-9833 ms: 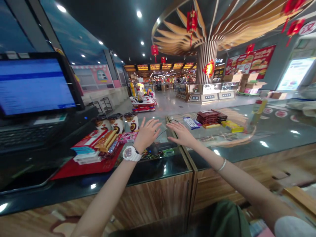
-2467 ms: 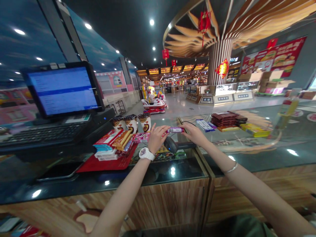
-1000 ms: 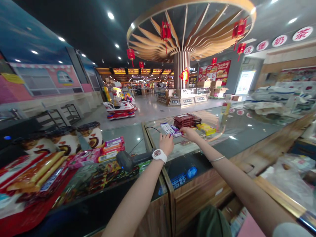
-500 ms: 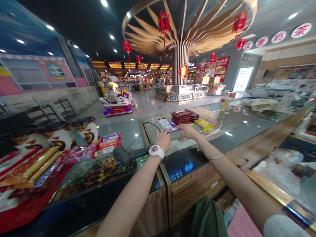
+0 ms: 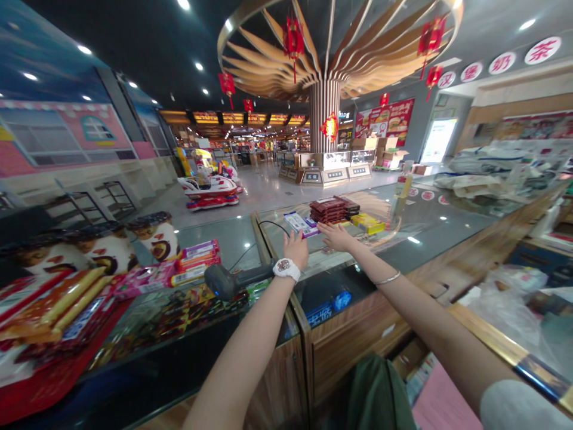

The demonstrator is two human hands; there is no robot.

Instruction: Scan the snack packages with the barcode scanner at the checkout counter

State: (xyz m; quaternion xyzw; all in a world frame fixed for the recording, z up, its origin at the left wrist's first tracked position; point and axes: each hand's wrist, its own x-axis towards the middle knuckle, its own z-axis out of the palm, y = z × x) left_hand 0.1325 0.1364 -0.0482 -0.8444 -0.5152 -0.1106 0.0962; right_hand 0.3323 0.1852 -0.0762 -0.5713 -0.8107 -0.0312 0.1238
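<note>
On the glass counter, my left hand (image 5: 296,249), with a white watch at its wrist, has its fingers spread at the near edge of a white and purple snack packet (image 5: 294,221). My right hand (image 5: 336,237) lies with fingers stretched out beside the packet's right end, palm down and grasping nothing visible. Just beyond it sits a stack of dark red-brown packets (image 5: 327,210). To the right of that stack is a yellow packet (image 5: 367,224). Left of my left wrist, a black handheld barcode scanner (image 5: 224,282) rests on the counter.
Several patterned cups (image 5: 154,236) with dark lids line the left side, behind packaged snacks (image 5: 58,301) on a red tray (image 5: 67,370). A bottle (image 5: 401,194) stands past the yellow packet. Plastic bags (image 5: 505,295) lie at right, above open shelving.
My right fingers have stretched out further and now lie flatter. My left hand stays near the white and purple packet, its fingers spread wider. The view has shifted slightly.
</note>
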